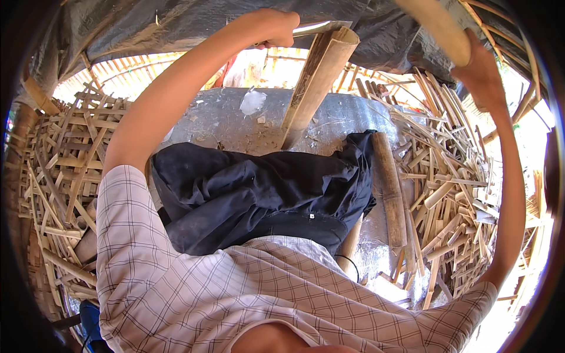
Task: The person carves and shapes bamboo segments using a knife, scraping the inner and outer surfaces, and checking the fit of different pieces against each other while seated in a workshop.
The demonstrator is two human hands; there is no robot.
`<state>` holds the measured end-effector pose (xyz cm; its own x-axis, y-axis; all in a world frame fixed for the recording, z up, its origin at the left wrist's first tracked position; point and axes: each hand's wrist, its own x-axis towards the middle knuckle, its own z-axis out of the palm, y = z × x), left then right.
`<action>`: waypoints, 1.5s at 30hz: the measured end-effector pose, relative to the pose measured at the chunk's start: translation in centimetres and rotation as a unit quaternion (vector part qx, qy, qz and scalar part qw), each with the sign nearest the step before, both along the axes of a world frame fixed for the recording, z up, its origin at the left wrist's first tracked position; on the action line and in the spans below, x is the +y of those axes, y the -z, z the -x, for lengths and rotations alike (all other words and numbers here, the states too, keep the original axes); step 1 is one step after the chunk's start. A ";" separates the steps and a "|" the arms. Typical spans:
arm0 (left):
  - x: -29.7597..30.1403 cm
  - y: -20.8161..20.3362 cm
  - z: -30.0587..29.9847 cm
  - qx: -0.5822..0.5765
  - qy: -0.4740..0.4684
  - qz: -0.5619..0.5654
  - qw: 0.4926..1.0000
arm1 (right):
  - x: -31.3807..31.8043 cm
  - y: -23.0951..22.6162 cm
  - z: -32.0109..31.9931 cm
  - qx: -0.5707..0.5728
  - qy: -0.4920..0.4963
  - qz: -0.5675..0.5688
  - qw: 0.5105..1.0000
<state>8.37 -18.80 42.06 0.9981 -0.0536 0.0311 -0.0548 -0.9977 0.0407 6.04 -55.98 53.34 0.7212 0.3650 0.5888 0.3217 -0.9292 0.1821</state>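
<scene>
Two hands raised, left hand (275, 28) fisted on blade (321, 27) atop bamboo section (315, 82), right hand (481, 70) wrapped around wooden club (435, 23)

- Only one view here, a wide fisheye cam on the person's head, looking steeply down over their own checked shirt (247, 288) and dark-trousered lap (265, 194).
- It sits really close to the body, and both forearms rise from the lower edge.
- It faces forward onto the grey ground sheet (235, 117).
- Straight split bamboo strips (453, 194) bend near the rim.
</scene>
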 end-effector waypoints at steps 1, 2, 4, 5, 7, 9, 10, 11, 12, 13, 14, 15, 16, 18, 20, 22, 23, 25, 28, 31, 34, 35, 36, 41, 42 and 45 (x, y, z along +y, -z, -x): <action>0.1 -0.1 -0.1 0.007 0.001 -0.009 1.000 | -0.4 -1.0 -0.2 -0.056 -0.011 -0.004 0.998; -0.3 -0.3 0.0 0.006 0.003 -0.002 1.000 | -0.7 -1.9 -0.3 -0.113 -0.021 -0.006 0.993; -0.4 -0.4 0.6 0.008 0.000 0.007 1.000 | -0.3 -3.4 -0.8 -0.173 -0.028 -0.058 0.983; -0.4 -0.3 0.6 0.002 0.001 0.016 1.000 | 0.0 -3.9 -1.1 -0.204 -0.030 -0.081 0.975; -0.2 0.1 0.3 -0.010 0.003 0.036 0.999 | 1.1 -3.1 -2.3 -0.216 -0.096 -0.148 0.960; 0.3 0.3 -0.2 0.000 -0.006 0.015 1.000 | 2.4 -0.7 -3.8 -0.177 -0.084 -0.221 0.955; 0.5 0.4 -0.4 0.004 -0.010 0.003 1.000 | 2.6 1.4 -4.7 -0.122 -0.082 -0.230 0.962; 0.8 0.5 -0.1 0.001 -0.008 0.013 1.000 | 2.9 3.8 -5.7 -0.066 -0.081 -0.237 0.966; 0.7 0.5 0.0 -0.002 -0.003 0.023 1.000 | 2.0 6.2 -6.5 -0.007 -0.093 -0.160 0.983; 0.8 0.3 0.3 -0.008 -0.001 0.033 0.999 | 1.5 7.6 -7.0 0.052 -0.107 -0.081 0.990; 1.0 0.2 0.4 -0.002 0.000 0.022 1.000 | 1.6 8.5 -6.5 0.102 -0.066 -0.032 0.992; 1.1 0.2 0.4 0.003 0.001 0.011 1.000 | 1.9 9.1 -5.9 0.151 -0.025 0.018 0.988; 1.2 0.2 0.5 0.009 0.001 0.001 1.000 | 1.6 9.3 -5.8 0.159 0.005 0.071 0.985; 0.8 0.7 0.9 -0.015 0.000 0.020 1.000 | 0.5 8.5 -5.7 0.164 0.073 0.176 0.968; 0.9 0.7 0.9 -0.022 -0.005 0.005 1.000 | -0.3 9.1 -4.3 0.176 0.087 0.253 0.947; 1.7 0.2 1.0 0.008 -0.026 0.012 1.000 | -0.3 9.8 -3.5 0.192 0.108 0.314 0.924; 1.9 0.1 0.9 0.026 -0.035 0.016 0.999 | -0.3 9.8 -3.2 0.180 0.121 0.331 0.918; 2.2 0.1 0.7 0.032 -0.036 0.017 0.999 | -0.3 9.7 -2.7 0.158 0.144 0.364 0.906; 1.3 -0.3 0.8 0.020 -0.024 0.020 0.999 | -4.3 6.9 -5.6 0.095 0.200 0.316 0.922; 1.3 -0.2 1.2 0.006 -0.018 0.025 1.000 | -3.5 2.1 -4.0 -0.057 0.177 0.216 0.958; 0.8 -0.1 0.7 0.002 -0.004 0.043 0.999 | -4.9 -1.0 -5.1 -0.138 0.087 0.064 0.985; 0.8 0.1 0.6 0.003 -0.002 0.046 0.999 | -4.4 -0.9 -4.8 -0.148 0.035 0.005 0.988; 1.0 0.3 -0.1 0.002 -0.014 0.004 1.000 | -3.5 -0.4 -4.8 -0.147 0.011 -0.032 0.989; 0.4 1.1 -1.2 0.008 -0.019 0.001 1.000 | -0.1 6.6 -7.4 0.078 -0.044 -0.222 0.971; 0.1 0.9 -1.1 0.004 -0.015 0.000 1.000 | 0.3 8.5 -6.9 0.169 -0.086 -0.230 0.955; -1.1 -0.5 -1.1 0.072 -0.042 -0.081 0.993 | -1.5 10.8 -7.5 0.282 -0.013 -0.032 0.959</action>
